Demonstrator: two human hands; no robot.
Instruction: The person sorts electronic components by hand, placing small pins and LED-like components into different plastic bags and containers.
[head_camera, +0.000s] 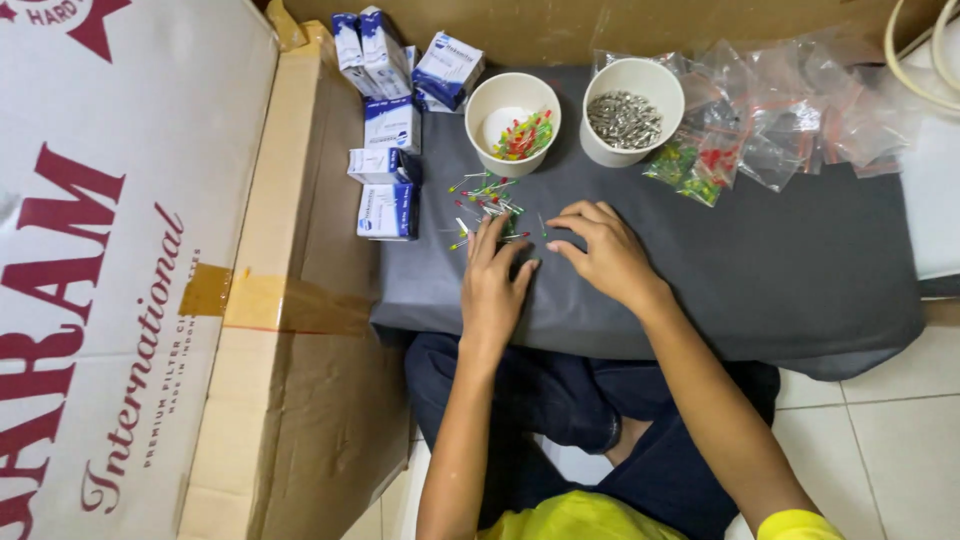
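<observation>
A small heap of red, green and yellow LEDs (485, 198) with thin wire legs lies on a dark grey cloth (760, 270). My left hand (493, 282) rests flat on the cloth just below the heap, its fingertips touching the nearest pieces. Beside it, my right hand (600, 250) hovers with curled fingers, the fingertips pinching at one small LED near the heap. Behind the heap stands a white paper cup (513, 122) holding more coloured LEDs. A second white cup (632, 110) to its right is filled with small shiny metal parts.
Several small blue-and-white boxes (388, 125) are piled at the cloth's left edge. Clear plastic bags (780, 120), some with coloured LEDs, lie at the back right. A large cardboard box (130, 270) fills the left side. Tiled floor (880, 440) shows at lower right.
</observation>
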